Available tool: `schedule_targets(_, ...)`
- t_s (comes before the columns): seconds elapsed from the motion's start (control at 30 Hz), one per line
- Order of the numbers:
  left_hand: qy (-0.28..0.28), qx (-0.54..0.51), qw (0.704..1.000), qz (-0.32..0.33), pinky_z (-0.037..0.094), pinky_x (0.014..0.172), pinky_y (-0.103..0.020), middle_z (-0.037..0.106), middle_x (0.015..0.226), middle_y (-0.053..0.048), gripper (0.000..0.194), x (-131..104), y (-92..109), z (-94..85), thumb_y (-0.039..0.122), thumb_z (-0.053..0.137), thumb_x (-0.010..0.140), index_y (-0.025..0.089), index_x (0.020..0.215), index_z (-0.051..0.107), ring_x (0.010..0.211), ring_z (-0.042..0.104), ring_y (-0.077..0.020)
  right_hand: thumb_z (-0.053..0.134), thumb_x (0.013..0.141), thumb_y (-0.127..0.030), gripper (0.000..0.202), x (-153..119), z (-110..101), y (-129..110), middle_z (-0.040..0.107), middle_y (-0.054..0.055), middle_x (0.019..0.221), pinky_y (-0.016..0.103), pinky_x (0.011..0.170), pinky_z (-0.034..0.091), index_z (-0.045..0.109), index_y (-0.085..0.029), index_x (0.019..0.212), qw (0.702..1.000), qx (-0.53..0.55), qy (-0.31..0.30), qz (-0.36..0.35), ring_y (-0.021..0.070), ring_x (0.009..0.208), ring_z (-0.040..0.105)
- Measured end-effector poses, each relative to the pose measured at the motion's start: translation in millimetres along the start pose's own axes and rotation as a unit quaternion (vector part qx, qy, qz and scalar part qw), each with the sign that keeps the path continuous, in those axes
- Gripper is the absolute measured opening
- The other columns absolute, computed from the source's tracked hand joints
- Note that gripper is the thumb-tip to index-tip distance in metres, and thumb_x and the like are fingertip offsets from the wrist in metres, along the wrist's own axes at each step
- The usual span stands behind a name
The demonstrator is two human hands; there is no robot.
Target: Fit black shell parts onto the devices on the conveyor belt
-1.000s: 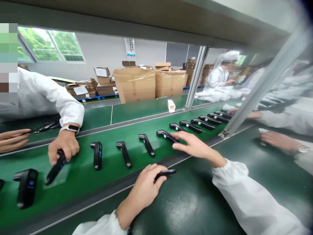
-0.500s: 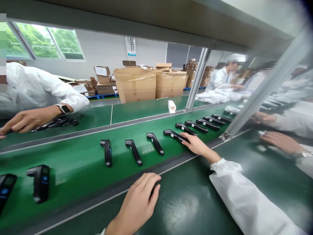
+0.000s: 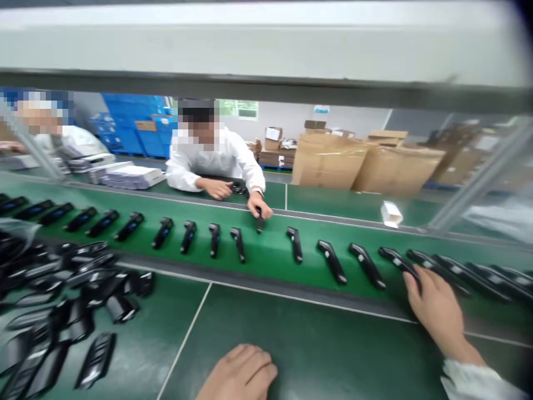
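Note:
My right hand [image 3: 437, 308] reaches onto the green conveyor belt at the right, its thumb and fingers closed around the lower end of a black gun-shaped handheld device [image 3: 393, 255]. This device lies slanted on the belt. My left hand [image 3: 241, 375] is low in the middle over the green tabletop, fingers curled and together; anything inside it is hidden. Left of my right hand lie similar devices, among them one black device [image 3: 366, 265] and another black device [image 3: 332, 262]. More of them lie to the right, blurred.
A pile of black plastic parts [image 3: 79, 294] covers the tabletop at the left. Across the belt [image 3: 270, 261], a co-worker's hand [image 3: 259, 206] holds a black device. A small white box [image 3: 391, 214] stands beyond the belt. An overhead shelf [image 3: 266, 55] crosses the top.
The view has swung left, bringing the parts pile and the far co-worker into sight. My right hand stays at a device on the belt. My left hand stays low over the tabletop.

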State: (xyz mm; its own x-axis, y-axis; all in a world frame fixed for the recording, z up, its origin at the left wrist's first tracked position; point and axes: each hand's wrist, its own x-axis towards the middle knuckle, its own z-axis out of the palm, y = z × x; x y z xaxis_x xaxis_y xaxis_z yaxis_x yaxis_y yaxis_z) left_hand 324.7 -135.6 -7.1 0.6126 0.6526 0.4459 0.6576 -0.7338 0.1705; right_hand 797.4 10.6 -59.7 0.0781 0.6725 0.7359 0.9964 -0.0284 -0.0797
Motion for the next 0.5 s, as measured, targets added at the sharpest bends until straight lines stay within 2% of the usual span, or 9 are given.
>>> schedule_targets(0.07,0.013,0.065,0.997,-0.047,0.053,0.086,-0.027,0.071,0.101,-0.001,0.028,-41.0,-23.7,-27.0,0.012,0.043,0.091,0.024,0.107,0.062,0.09,0.066,-0.0154,0.04,0.096,-0.044,0.044,-16.0,-9.4,-45.8,0.066,0.018,0.112,0.051,0.095,0.05,0.062,-0.015,0.121,0.995,0.076,-0.012,-0.056,0.0351,0.107,0.062)
schedule_targets(0.13,0.053,0.149,0.978,-0.132,0.051,0.094,-0.031,0.069,0.111,-0.003,0.024,-87.5,-53.3,-54.4,0.024,0.05,0.091,0.025,0.113,0.062,0.101,0.065,-0.0188,0.047,0.094,-0.037,0.031,-37.9,-24.5,-107.1,0.069,0.013,0.108,0.049,0.093,0.052,0.062,-0.022,0.117,0.974,0.173,-0.047,-0.137,0.0317,0.102,0.064)
schedule_targets(0.23,0.057,0.257,0.928,-0.263,0.038,0.109,-0.051,0.061,0.131,-0.009,0.048,-152.6,-100.1,-85.0,0.05,0.056,0.087,0.025,0.128,0.058,0.122,0.055,-0.0311,0.05,0.093,-0.026,0.028,-70.6,-52.9,-218.4,0.069,0.008,0.11,0.043,0.087,0.056,0.06,-0.028,0.119,0.919,0.29,-0.118,-0.239,0.028,0.102,0.066)
schedule_targets(0.27,0.048,0.277,0.915,-0.289,0.033,0.11,-0.057,0.057,0.136,-0.01,0.057,-169.7,-114.0,-91.1,0.055,0.055,0.086,0.025,0.134,0.054,0.127,0.05,-0.0347,0.05,0.093,-0.024,0.031,-78.1,-61.7,-257.9,0.07,0.007,0.112,0.042,0.088,0.057,0.059,-0.029,0.122,0.891,0.322,-0.148,-0.283,0.0275,0.102,0.066)
schedule_targets(0.3,0.033,0.286,0.909,-0.301,0.03,0.111,-0.061,0.053,0.141,-0.01,0.064,-183.6,-126.3,-95.4,0.059,0.054,0.085,0.026,0.139,0.049,0.131,0.046,-0.0367,0.051,0.092,-0.023,0.034,-82.8,-69.3,-297.3,0.069,0.006,0.114,0.042,0.088,0.057,0.058,-0.029,0.125,0.86,0.343,-0.183,-0.33,0.0273,0.103,0.066)
schedule_targets(0.37,0.0,0.28,0.916,-0.288,0.028,0.112,-0.061,0.048,0.146,-0.009,0.069,-202.1,-145.7,-100.1,0.061,0.052,0.086,0.029,0.147,0.039,0.134,0.043,-0.036,0.05,0.093,-0.024,0.038,-83.6,-78.7,-373.6,0.067,0.006,0.12,0.042,0.088,0.056,0.056,-0.03,0.13,0.823,0.353,-0.249,-0.368,0.0281,0.107,0.064)
schedule_targets(0.43,-0.033,0.256,0.935,-0.242,0.027,0.115,-0.056,0.046,0.149,-0.005,0.069,-210.2,-160.1,-103.3,0.059,0.05,0.089,0.032,0.15,0.032,0.135,0.044,-0.0315,0.047,0.095,-0.027,0.043,-75.5,-79.4,-442.9,0.062,0.008,0.13,0.046,0.093,0.054,0.05,-0.029,0.138,0.815,0.356,-0.293,-0.352,0.03,0.114,0.059)
schedule_targets(0.5,-0.047,0.24,0.946,-0.212,0.024,0.118,-0.052,0.046,0.149,-0.003,0.066,-212.9,-173.7,-107.8,0.056,0.049,0.091,0.033,0.15,0.031,0.135,0.045,-0.0276,0.047,0.096,-0.034,0.049,-64.3,-73.8,-501.8,0.052,0.009,0.142,0.051,0.101,0.047,0.042,-0.029,0.144,0.804,0.36,-0.322,-0.347,0.0316,0.126,0.05)
